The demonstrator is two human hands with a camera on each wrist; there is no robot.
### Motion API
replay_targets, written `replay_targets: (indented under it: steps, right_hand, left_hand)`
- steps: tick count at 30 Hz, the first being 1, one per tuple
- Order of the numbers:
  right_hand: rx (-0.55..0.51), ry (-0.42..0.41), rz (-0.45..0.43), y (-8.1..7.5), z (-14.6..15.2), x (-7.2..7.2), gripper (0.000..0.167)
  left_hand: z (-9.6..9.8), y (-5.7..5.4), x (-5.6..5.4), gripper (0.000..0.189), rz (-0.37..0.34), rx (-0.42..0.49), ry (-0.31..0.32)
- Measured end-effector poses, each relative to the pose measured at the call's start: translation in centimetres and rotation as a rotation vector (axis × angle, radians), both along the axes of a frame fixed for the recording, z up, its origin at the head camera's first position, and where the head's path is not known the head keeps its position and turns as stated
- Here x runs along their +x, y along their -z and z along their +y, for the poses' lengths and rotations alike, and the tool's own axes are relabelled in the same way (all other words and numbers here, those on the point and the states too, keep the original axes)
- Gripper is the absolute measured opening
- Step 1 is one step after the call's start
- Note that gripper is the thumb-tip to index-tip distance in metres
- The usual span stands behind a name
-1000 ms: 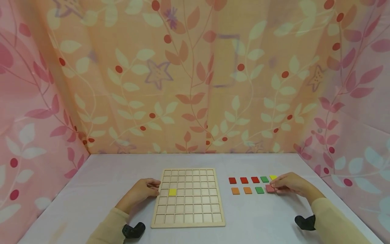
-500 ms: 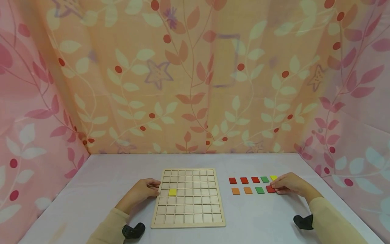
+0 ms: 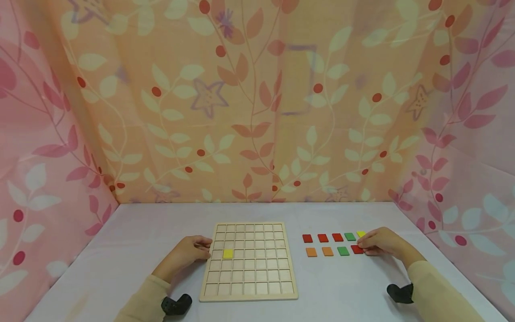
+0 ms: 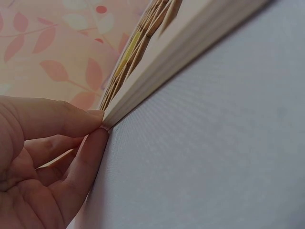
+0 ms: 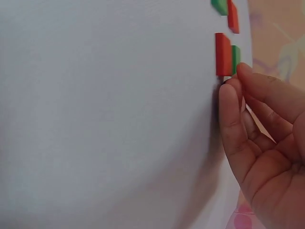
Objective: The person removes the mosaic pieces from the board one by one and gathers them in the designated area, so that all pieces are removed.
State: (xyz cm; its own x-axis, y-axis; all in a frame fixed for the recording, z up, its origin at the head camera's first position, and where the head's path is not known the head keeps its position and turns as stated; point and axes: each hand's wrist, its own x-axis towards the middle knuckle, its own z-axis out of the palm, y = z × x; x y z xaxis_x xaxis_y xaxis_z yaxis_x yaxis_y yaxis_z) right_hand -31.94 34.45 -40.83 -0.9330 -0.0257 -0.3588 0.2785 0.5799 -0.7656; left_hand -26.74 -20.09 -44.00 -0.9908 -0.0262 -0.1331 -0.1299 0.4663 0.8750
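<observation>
Along the left side of a pale wooden grid board [image 3: 248, 298], my left hand [image 3: 188, 252] pinches the edge; in the left wrist view, thumb and fingertips meet at the board's side. A yellow tile [image 3: 228, 253] lies in one of its squares. To the right, my right hand [image 3: 382, 243] has its fingertips at the right edge of a red tile [image 3: 356, 249], pinching it at the end of the nearer row. The right wrist view shows the same red tile [image 5: 220, 55] low over the table with the fingertips at its end. Behind the fingers, another yellow tile [image 3: 360, 234] is partly hidden.
Three red tiles, one of them the leftmost tile [image 3: 307, 238], stand in the far row beside a green tile [image 3: 349, 236]. Nearer are two orange ones, including an orange tile [image 3: 311, 252], and a green one. Floral cloth [image 3: 257, 134] walls the white table [image 3: 161, 212].
The red tile at the right fingertips turned from pale pinkish to deeper red and shifted very slightly. The right forearm eased a little left. The left hand kept its place at the board.
</observation>
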Motion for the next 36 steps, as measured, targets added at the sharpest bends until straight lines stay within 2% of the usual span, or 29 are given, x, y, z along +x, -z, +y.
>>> replay_targets:
  steps: [8, 11, 18, 29, 36]
  right_hand:
    - [0.127, -0.022, 0.076, -1.9, -1.5, 0.1, 0.037]
    - [0.106, -0.05, 0.105, -2.1, -2.9, 0.1, 0.038]
    - [-0.017, -0.129, 0.121, -2.2, -7.3, 1.0, 0.036]
    - [-0.081, -0.114, 0.104, -0.7, -13.4, 0.7, 0.025]
    - [-0.111, -0.155, 0.103, -0.5, -16.4, 0.5, 0.024]
  left_hand:
    - [-0.2, 0.1, 0.0, 0.043, -0.003, 0.019, 0.008]
    - [-0.3, 0.2, 0.0, 0.043, 0.0, 0.025, 0.015]
    - [-0.3, 0.2, 0.1, 0.043, -0.007, 0.027, 0.022]
    - [-0.3, 0.2, 0.2, 0.043, -0.002, 0.028, 0.022]
    - [-0.3, 0.3, -0.1, 0.043, 0.004, 0.027, 0.02]
